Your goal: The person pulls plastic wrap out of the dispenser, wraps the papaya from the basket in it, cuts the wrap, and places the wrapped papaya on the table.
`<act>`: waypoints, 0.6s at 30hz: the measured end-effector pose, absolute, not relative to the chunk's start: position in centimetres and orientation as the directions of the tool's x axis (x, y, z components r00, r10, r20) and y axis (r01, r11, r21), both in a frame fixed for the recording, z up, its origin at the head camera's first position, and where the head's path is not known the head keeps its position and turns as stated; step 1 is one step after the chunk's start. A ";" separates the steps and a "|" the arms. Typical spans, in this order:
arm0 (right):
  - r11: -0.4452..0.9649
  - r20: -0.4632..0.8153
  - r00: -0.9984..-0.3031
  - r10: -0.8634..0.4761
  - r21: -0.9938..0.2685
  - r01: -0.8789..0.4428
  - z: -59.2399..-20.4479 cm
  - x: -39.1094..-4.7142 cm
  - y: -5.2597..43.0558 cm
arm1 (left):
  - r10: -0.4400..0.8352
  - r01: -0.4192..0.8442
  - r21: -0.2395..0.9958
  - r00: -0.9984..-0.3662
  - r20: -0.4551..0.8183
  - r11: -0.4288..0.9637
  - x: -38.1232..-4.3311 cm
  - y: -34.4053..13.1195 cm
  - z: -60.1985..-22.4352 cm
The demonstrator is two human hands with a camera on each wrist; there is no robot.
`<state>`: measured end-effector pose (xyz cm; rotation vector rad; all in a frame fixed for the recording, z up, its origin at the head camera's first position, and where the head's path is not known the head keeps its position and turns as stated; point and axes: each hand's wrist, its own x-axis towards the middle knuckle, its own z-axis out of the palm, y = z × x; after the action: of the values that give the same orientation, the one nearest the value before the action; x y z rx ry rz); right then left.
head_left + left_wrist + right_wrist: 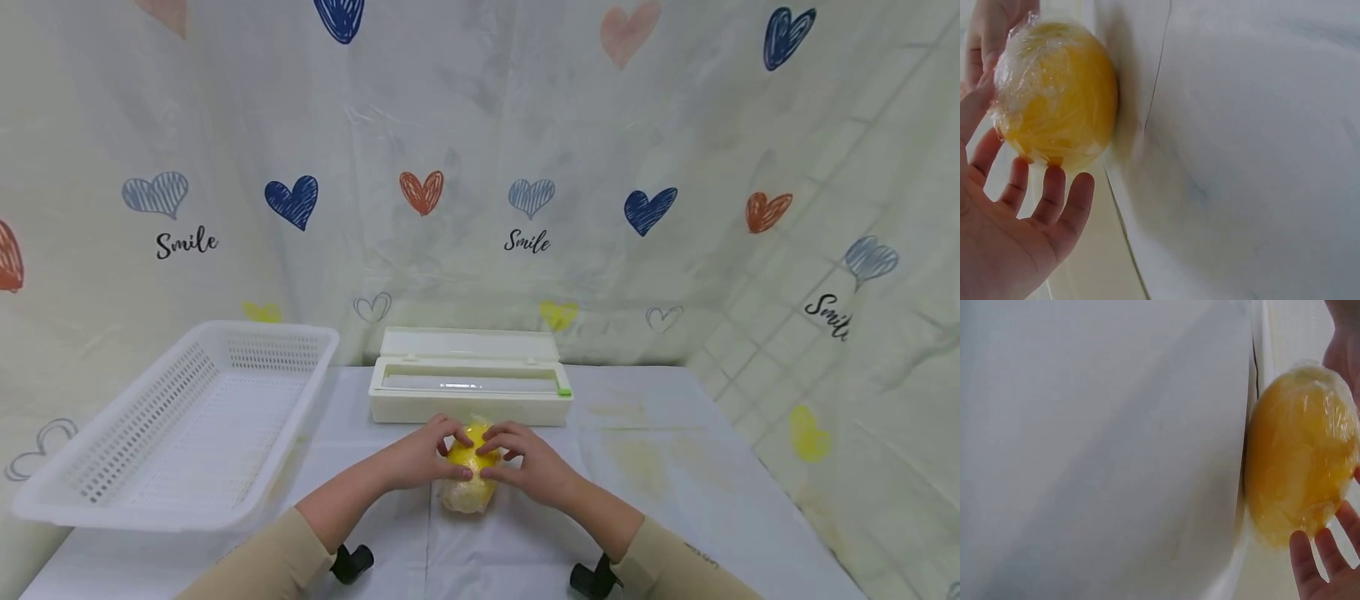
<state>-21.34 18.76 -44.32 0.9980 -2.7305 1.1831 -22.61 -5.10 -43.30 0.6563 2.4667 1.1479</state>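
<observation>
A yellow oval fruit (471, 457) wrapped in clear cling film lies on the white-covered table, between both hands. My left hand (423, 456) holds its left side, with curled fingers near the top and the thumb lower down. On the opposite side, my right hand (538, 468) holds it in much the same way. The left wrist view shows crumpled film on the fruit (1066, 100), with fingertips of the left hand (1022, 244) touching its edge. In the right wrist view, the right hand's fingertips meet the end of the wrapped fruit (1297, 456).
Just behind the hands stands a white cling film dispenser (472, 409), its lid (468, 344) raised and a green slider (565, 392) at its right end. A large white slotted basket (258, 467) sits at left. A heart-printed curtain (465, 275) hangs behind the table.
</observation>
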 end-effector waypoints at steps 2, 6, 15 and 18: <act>0.511 0.232 -0.796 -0.559 -0.659 -0.551 -44.3 -21.5 18.8 | 0.550 0.278 0.776 -0.829 -0.104 0.566 -22.7 -5.3 -43.3; 0.524 0.223 -0.799 -0.558 -0.653 -0.548 -44.2 -21.6 18.7 | 0.569 0.301 0.781 -0.818 -0.084 0.548 -22.8 -5.6 -43.1; 0.548 0.245 -0.810 -0.533 -0.629 -0.551 -44.1 -21.4 18.3 | 0.570 0.288 0.804 -0.818 -0.077 0.521 -22.7 -6.1 -42.9; 0.558 0.265 -0.805 -0.531 -0.606 -0.567 -44.0 -21.3 18.4 | 0.587 0.298 0.806 -0.806 -0.074 0.511 -22.7 -6.3 -42.8</act>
<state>-21.32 18.35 -44.05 0.9617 -2.7270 1.0904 -22.67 -6.27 -42.82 0.7366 2.4189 1.1940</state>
